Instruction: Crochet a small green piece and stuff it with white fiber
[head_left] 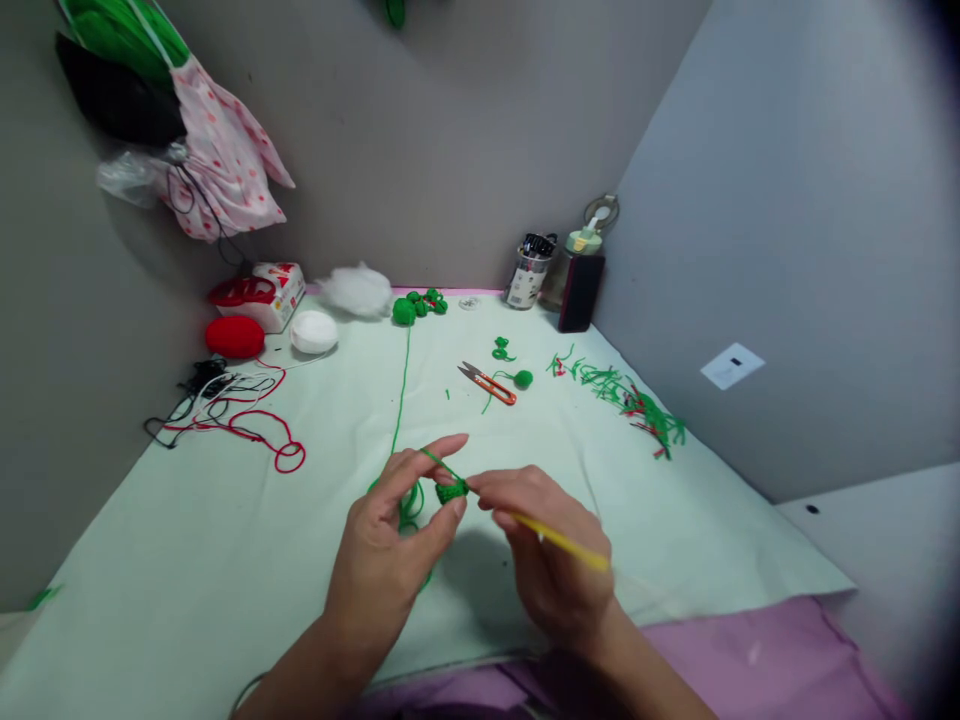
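Between thumb and fingers, my left hand (397,530) pinches a small green crochet piece (450,491). Green yarn (402,390) passes over its index finger and trails back across the table to a green yarn ball (403,312). My right hand (551,545) is closed around a crochet hook with a yellow handle (562,541). The hook's tip meets the right edge of the green piece. Loose loops of green yarn hang behind my left hand. Past my hands lie orange-handled thread snips (487,383) and a small green crocheted ball (523,379).
On the left are a red yarn ball (235,338), a white yarn ball (314,332) and tangled strands (225,400). White stuffing (358,291) sits at the back. A pen cup (528,275) and a dark phone (581,293) stand back right, near green yarn scraps (615,385).
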